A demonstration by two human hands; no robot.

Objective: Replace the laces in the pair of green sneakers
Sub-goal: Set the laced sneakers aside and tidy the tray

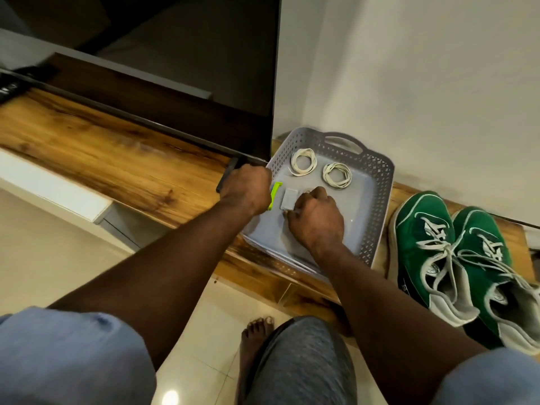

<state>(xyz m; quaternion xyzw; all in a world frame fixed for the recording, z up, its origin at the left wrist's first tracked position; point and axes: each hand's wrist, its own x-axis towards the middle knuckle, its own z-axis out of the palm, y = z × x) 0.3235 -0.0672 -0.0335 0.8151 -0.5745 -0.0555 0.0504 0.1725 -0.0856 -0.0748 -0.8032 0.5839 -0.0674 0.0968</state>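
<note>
Shoes: green low-top sneakers (423,244), laced in white, on the wooden shelf (117,159) just right of the grey perforated plastic basket (380,194).
New laces: two white coiled laces (294,163) on the basket floor, beyond the right knuckles.
Right hand (317,217): inside the basket, curled beside a small grey block (287,199); hold not discernible.
Left hand (245,190): curled at the left rim by a lime-green tool (274,194); hold unclear.
Nearer: right hand.

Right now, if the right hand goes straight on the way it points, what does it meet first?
Probably the small grey block in the basket, just ahead of the right hand; whether they already touch is unclear.
</note>
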